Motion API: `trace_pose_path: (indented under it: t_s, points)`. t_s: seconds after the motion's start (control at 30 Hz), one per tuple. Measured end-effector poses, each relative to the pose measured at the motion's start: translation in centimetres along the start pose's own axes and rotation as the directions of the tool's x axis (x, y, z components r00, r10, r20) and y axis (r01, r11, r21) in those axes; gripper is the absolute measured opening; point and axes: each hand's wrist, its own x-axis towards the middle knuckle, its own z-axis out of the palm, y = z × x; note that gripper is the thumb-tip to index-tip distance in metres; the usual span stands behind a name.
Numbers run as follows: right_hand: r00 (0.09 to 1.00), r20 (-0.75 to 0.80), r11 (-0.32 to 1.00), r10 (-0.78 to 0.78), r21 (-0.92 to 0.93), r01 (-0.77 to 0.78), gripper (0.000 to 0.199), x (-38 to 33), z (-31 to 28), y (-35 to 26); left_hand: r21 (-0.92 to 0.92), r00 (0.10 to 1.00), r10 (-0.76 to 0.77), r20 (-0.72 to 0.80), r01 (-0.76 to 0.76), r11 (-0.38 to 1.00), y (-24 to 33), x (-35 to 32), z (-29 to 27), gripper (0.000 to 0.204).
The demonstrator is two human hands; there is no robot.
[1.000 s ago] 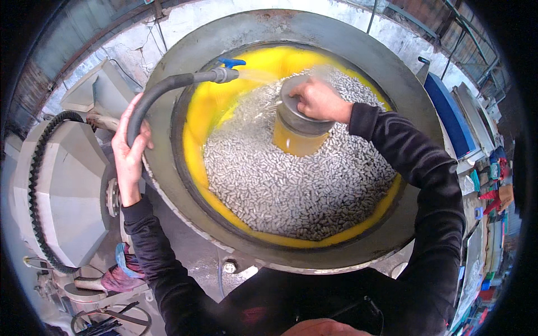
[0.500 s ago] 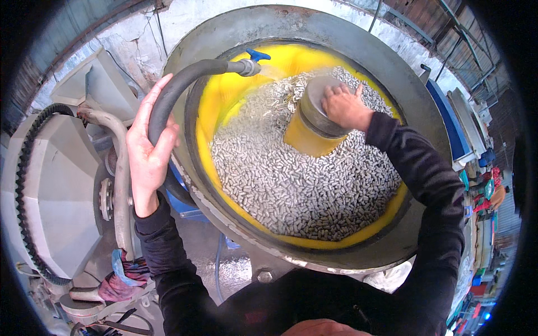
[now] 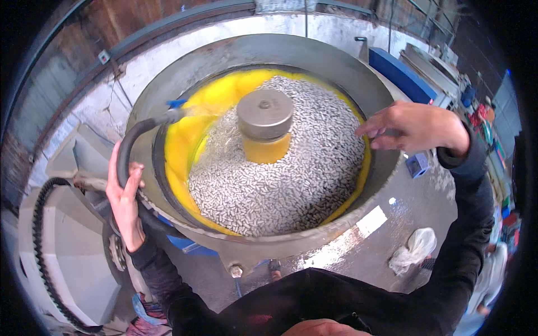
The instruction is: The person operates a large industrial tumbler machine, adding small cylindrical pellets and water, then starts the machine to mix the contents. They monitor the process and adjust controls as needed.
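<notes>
now | left hand [image 3: 124,203] grips black hose [image 3: 130,147] | right hand [image 3: 412,127] hovers, fingers loose

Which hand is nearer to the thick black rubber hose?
Left. The left hand grips the thick black rubber hose at the tub's left rim; the right hand hovers empty over the opposite, right rim.
</notes>
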Motion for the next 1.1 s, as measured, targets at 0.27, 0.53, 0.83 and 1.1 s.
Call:
trace_pose_path:
  t_s: [0.27, 0.53, 0.83, 1.1]
  points:
    - [0.963, -0.171, 0.978, 0.208, 0.035, -0.205, 0.031, -16.5, 5.7, 3.9, 0.191, 0.993, 0.043, -0.106, -0.022, 0.981, 9.3, -6.7, 2.7, 0.053]
    - [0.890, -0.448, 0.994, 0.082, 0.098, -0.043, 0.043, -19.5, 8.4, 5.2, 0.236, 0.996, 0.030, -0.083, -0.010, 0.972, 9.3, -7.2, 5.4, 0.055]
    - [0.744, -0.594, 0.951, -0.305, -0.232, 0.204, 0.065, -6.6, 7.8, 4.0, 0.405, 1.000, -0.004, -0.025, 0.013, 0.914, 5.9, -6.3, 5.1, 0.051]
    - [0.966, 0.161, 0.976, 0.203, -0.117, -0.186, 0.075, 18.0, 7.3, 9.2, 0.448, 0.988, -0.030, -0.148, 0.094, 0.889, 6.1, -6.9, 6.0, 0.044]
